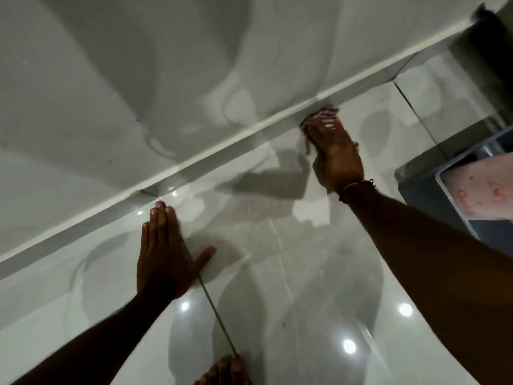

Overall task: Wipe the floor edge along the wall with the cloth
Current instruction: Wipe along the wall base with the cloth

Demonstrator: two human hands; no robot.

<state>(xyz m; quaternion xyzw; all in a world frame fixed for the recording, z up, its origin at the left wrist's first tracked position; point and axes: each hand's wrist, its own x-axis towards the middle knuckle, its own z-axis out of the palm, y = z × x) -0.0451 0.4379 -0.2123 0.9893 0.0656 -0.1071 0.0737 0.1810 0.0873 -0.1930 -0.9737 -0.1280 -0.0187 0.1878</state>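
The floor edge [222, 151] runs diagonally from lower left to upper right, where glossy pale tiles meet a grey skirting strip under a white wall. My right hand [333, 151] is blurred and presses down against this edge. A pale cloth [306, 134] shows only as a whitish smear under its fingers, mostly hidden. A thin band circles that wrist. My left hand [163, 254] lies flat on the floor tile just short of the skirting, fingers together and thumb spread, holding nothing.
A grey-blue plastic bin [433, 190] with something pale and pink-patterned inside stands on the floor at the right. A dark object [483, 31] sits by the wall at the top right. My bare toes [224, 370] show at the bottom edge beside a grout line [211, 301].
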